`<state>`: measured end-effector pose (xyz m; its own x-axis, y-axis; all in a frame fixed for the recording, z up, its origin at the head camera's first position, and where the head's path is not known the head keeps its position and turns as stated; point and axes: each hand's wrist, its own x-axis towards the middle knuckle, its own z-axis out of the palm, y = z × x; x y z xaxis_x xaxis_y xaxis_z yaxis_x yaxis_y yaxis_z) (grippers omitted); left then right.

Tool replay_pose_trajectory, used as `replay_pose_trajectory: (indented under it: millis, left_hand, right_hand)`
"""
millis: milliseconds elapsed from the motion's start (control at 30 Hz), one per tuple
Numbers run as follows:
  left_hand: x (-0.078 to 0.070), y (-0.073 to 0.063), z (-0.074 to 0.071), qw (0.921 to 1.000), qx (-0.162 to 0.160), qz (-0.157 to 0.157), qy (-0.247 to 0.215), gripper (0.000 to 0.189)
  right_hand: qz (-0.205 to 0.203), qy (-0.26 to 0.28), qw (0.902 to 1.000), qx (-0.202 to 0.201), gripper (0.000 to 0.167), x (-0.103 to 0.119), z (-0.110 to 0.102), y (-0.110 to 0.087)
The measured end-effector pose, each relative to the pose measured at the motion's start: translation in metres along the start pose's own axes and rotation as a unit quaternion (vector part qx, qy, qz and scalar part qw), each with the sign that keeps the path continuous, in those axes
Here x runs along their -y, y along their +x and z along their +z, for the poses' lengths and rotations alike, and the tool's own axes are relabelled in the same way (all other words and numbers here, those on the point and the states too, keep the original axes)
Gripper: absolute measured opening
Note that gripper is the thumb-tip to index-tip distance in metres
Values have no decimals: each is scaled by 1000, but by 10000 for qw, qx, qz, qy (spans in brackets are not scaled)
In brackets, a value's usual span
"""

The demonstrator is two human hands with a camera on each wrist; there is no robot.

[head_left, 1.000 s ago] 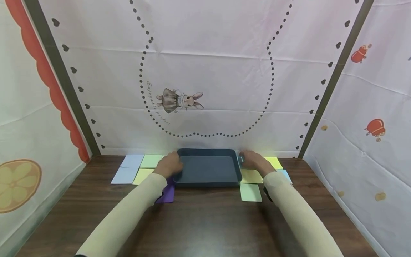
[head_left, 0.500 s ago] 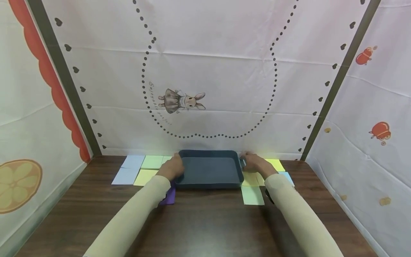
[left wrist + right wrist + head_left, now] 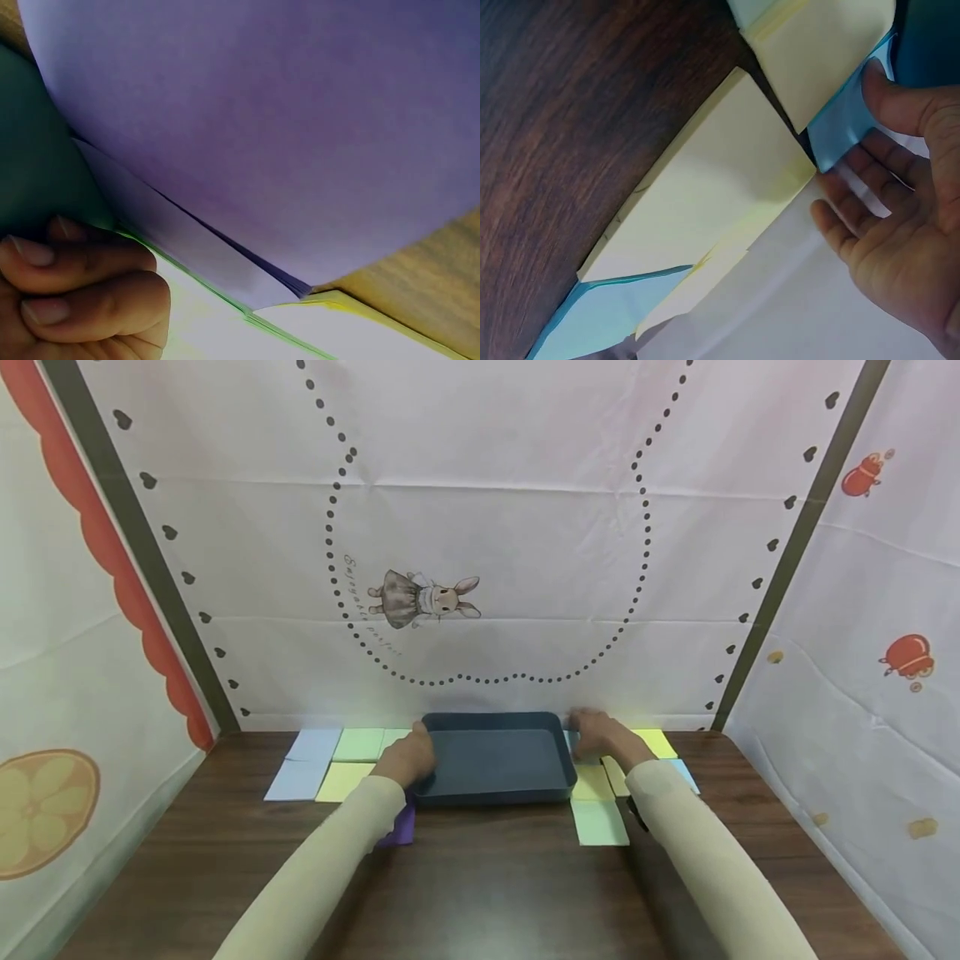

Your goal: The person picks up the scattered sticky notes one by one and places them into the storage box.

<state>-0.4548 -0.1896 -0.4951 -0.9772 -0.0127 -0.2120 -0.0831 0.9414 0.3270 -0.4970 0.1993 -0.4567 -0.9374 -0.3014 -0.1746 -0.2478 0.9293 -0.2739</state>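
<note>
A tray (image 3: 498, 760) lies at the middle of the worktop's (image 3: 480, 885) back edge, before the back cloth (image 3: 480, 527). To its left, note pads (image 3: 343, 782) stretch toward the back left corner, one front pad (image 3: 402, 828) sitting by the tray's front left corner. To its right, more pads (image 3: 651, 742) reach toward the back right corner, with one pad (image 3: 600, 823) nearest the front edge and another side pad (image 3: 844, 124) just beside the tray.
</note>
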Motion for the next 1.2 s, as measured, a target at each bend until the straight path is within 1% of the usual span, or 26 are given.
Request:
replay_pose_trajectory:
  millis: [33, 133, 167, 200, 267, 367, 400, 433, 467, 600, 700, 733, 833, 933, 1067, 1200]
  left_hand:
    - [-2, -5, 0, 10000, -75, 41, 27, 65]
    - [-16, -35, -12, 9998, -183, 60, -16, 62]
    - [-20, -45, -16, 9997, -225, 73, 3, 62]
    - [-24, -55, -20, 9996, -271, 89, 13, 61]
    - [-30, -67, -26, 9995, -316, 55, -9, 60]
    - [-30, -69, -25, 9993, -372, 61, 34, 59]
    - [-29, -68, -25, 9993, -367, 41, 13, 58]
    - [-28, -68, -24, 9994, -344, 17, 0, 58]
    - [-28, -67, -24, 9995, -316, -12, -6, 58]
    - [-27, -68, -27, 9997, -254, -47, -25, 59]
    - [-29, -69, -29, 9995, -309, 23, 0, 59]
    - [-30, -69, -29, 9995, -329, 39, 5, 59]
    - [-30, -68, -30, 9993, -369, 43, 19, 57]
    - [-30, -68, -29, 9995, -325, -2, -2, 58]
    - [-29, -67, -26, 9996, -297, -36, -11, 58]
    - [-29, -66, -23, 9994, -349, -3, 24, 56]
  right_hand:
    - [-46, 67, 10000, -1, 77, 2, -3, -4]
    - [-123, 392, 9991, -70, 71, 13, -15, -19]
    - [-244, 432, 9986, -166, 65, 11, -15, -17]
    - [-278, 496, 9981, -222, 59, 14, -17, -20]
    - [-418, 598, 9963, -462, 45, 4, -12, -10]
    - [-668, 639, 9922, -836, 26, -17, 0, 13]
    - [-658, 708, 9917, -851, 24, -18, 0, 14]
    - [-760, 714, 9902, -931, 23, -24, 3, 20]
    - [-797, 688, 9899, -948, 23, -24, 2, 21]
    - [-799, 462, 9913, -941, 25, 2, -20, -6]
    - [-666, 343, 9924, -972, 27, 23, -38, -28]
    - [-655, 359, 9926, -957, 27, 26, -41, -32]
    - [-527, 364, 9937, -919, 27, 32, -48, -38]
    - [-428, 361, 9947, -866, 25, 34, -55, -41]
    - [-366, 382, 9947, -877, 23, 34, -64, -46]
    - [-354, 354, 9947, -904, 24, 33, -74, -50]
